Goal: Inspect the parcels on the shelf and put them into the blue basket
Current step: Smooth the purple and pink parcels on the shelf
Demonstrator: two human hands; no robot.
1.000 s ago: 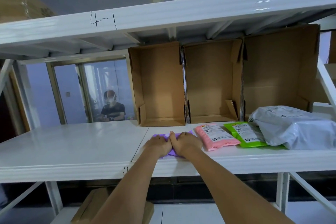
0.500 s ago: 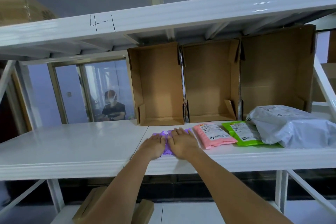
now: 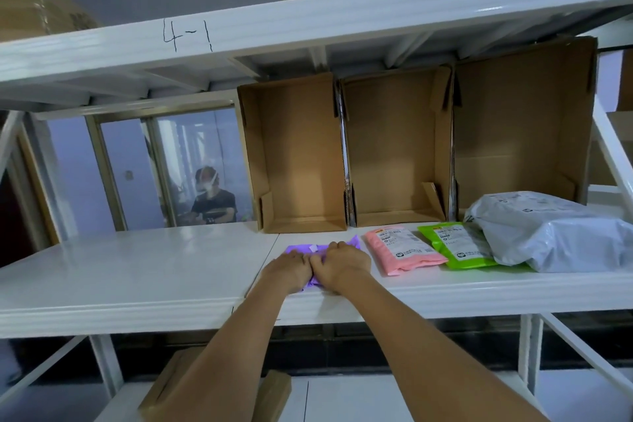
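Head view shows two bare forearms rising from the bottom edge, cut off below the elbows, with a brown cardboard box (image 3: 164, 397) on the floor partly hidden behind the left one. Both hands meet at the front of the white shelf (image 3: 137, 271) on a purple parcel (image 3: 320, 248). The left hand (image 3: 287, 269) and the right hand (image 3: 342, 264) lie side by side, knuckles touching, fingers curled down onto the purple wrapping and bunching it; how far the fingertips close under the film cannot be seen, since the backs of the hands cover them. Most of the parcel is hidden beneath the hands, with only its far edge and a small white label showing. Just beside it to the right lies a pink parcel (image 3: 402, 250), then a green parcel (image 3: 455, 245) touching it, both with printed labels too small to read. A large grey parcel (image 3: 555, 233) overlaps the green one's right side and runs off the right edge. Behind these stand three open cardboard boxes (image 3: 397, 151) on their sides, mouths facing forward. Farther left, through a window (image 3: 137, 175), a seated person (image 3: 214, 199) appears blurred. Above, the upper shelf beam (image 3: 308, 24) bears the handwritten mark "4-1". No blue basket is visible.
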